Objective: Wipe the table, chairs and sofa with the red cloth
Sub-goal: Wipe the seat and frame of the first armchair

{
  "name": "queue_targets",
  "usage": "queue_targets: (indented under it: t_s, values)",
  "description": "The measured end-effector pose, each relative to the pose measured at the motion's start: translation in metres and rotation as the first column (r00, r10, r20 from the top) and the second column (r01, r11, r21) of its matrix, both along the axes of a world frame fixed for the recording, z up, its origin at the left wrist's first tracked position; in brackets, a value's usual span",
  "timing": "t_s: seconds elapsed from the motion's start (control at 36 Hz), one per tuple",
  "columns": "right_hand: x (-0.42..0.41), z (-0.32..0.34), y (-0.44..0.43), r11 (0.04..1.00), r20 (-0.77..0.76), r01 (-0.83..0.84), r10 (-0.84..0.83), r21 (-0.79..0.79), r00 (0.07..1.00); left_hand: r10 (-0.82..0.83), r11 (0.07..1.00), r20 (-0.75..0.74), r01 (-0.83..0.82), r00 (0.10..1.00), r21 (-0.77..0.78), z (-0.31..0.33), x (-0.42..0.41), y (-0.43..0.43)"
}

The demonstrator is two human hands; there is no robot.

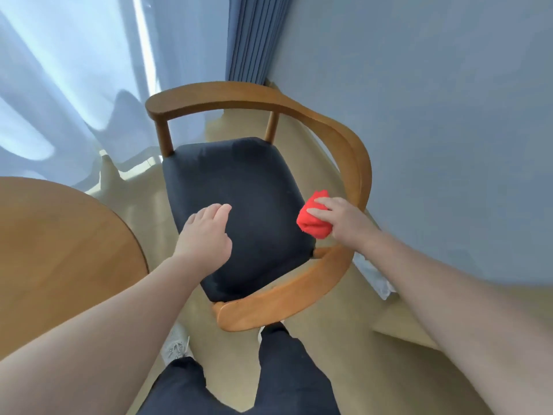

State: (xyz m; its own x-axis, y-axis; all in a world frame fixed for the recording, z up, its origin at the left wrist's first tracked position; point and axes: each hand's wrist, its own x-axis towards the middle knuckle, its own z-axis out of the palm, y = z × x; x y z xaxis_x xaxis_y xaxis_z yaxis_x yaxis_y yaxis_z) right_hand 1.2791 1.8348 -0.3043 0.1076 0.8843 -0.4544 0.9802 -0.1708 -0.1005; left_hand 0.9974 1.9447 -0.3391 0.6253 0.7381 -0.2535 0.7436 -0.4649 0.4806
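Right forearm [466,313] extended; right hand [344,223] grips red cloth [311,221] (bunched) over chair [257,190].

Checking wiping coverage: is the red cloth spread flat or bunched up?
Bunched up: the red cloth is a wadded lump in the right hand, at the dark seat edge.

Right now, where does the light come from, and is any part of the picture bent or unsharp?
Head view: daylight enters through the sheer curtain at upper left, which is washed out; the wide lens bends the chair and stretches both forearms at the lower edge, where they look soft; the red cloth in the right hand and the left hand are fairly sharp.
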Motion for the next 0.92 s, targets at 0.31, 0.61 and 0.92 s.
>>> queue_targets:
  t_s: [0.31, 0.61, 0.92]
  values:
    - [0.148, -0.016, 0.171, 0.762, 0.364, -0.599, 0.646, -0.248, 0.671, 0.280, 0.960, -0.053, -0.280, 0.959, -0.002, -0.068, 0.067, -0.052]
    - [0.199, -0.061, 0.188, 0.619, 0.432, -0.599, 0.785, -0.508, 0.444, 0.398, 0.917, -0.183, -0.398, 0.899, 0.042, -0.086, 0.106, -0.121]
    - [0.181, -0.067, 0.125, 0.590, 0.372, -0.552, 0.804, -0.589, 0.464, 0.379, 0.925, -0.164, -0.370, 0.911, 0.086, -0.100, 0.105, -0.144]
